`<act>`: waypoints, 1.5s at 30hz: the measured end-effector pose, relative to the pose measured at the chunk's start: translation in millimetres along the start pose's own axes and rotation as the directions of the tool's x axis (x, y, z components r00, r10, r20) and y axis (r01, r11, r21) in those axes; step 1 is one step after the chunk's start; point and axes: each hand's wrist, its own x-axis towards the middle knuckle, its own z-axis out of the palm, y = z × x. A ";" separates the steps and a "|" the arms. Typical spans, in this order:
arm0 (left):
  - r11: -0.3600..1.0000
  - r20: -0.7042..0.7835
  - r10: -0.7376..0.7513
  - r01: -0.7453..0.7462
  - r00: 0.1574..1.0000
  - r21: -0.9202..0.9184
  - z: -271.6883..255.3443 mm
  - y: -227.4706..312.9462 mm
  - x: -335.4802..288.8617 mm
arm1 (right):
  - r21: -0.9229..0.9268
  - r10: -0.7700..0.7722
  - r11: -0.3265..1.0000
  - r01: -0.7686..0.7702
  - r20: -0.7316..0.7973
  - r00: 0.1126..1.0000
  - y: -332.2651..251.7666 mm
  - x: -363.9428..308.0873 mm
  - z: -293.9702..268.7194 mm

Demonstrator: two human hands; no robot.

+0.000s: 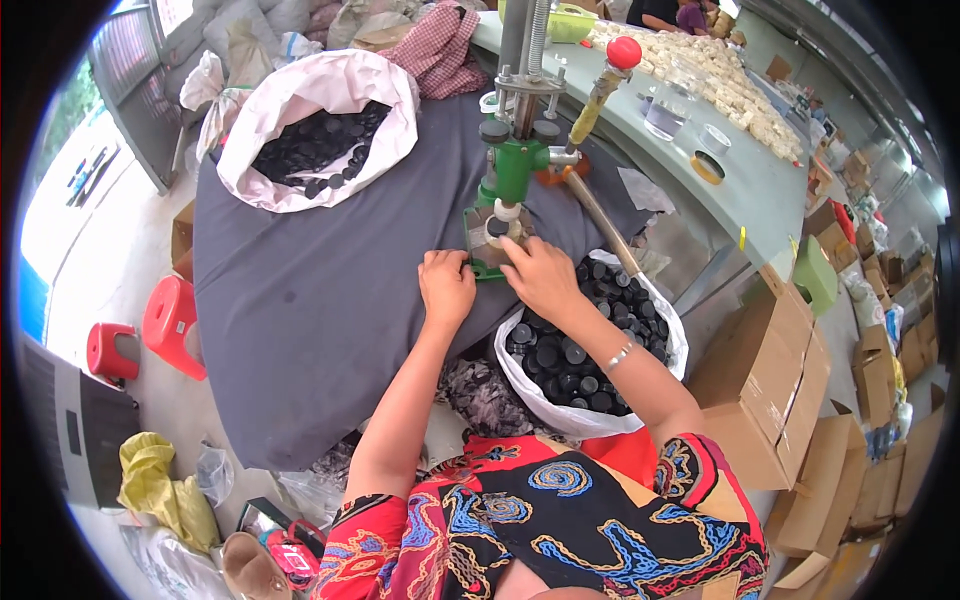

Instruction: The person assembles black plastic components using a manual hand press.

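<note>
A green hand press (512,170) stands on the cloth-covered table in front of me, its ram directly above a small black cap (497,228) on the press's seat. My right hand (542,278) reaches in from the right, thumb and fingertips closed at that cap. Beside the left edge of the press base rests my left hand (447,288), its fingers curled in; whatever they may hold is hidden. Below my right forearm, a white sack (675,335) is full of loose black caps (573,353). Another open pale sack (395,150) with black caps inside lies at the far left of the table.
The press lever (590,105) with a red knob rises at the right. Beyond it, a pale green table (745,200) carries a heap of cream-coloured pieces (690,75) and a tape roll (708,168). Cardboard boxes (755,370) stand right; red stools (170,325) stand left.
</note>
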 end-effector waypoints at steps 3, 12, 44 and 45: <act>1.000 -0.006 -0.026 0.025 1.000 -0.010 -0.9 1.2 -0.5 | -0.198 0.066 0.979 -0.040 0.124 0.990 -6.2 24.9 19.4; 0.997 -0.046 -0.029 0.025 0.999 -0.070 3.3 1.5 -1.9 | -0.369 0.001 0.929 0.021 0.060 0.998 13.3 20.3 33.9; 0.999 0.065 -0.009 0.013 0.998 -0.051 1.7 -4.9 -3.7 | -0.102 0.211 0.973 -0.206 0.047 0.976 59.8 -163.2 -36.4; 0.998 0.062 -0.004 0.008 0.998 -0.059 3.1 -4.4 -3.7 | -0.127 0.202 0.972 -0.197 0.035 0.979 62.6 -168.0 -40.0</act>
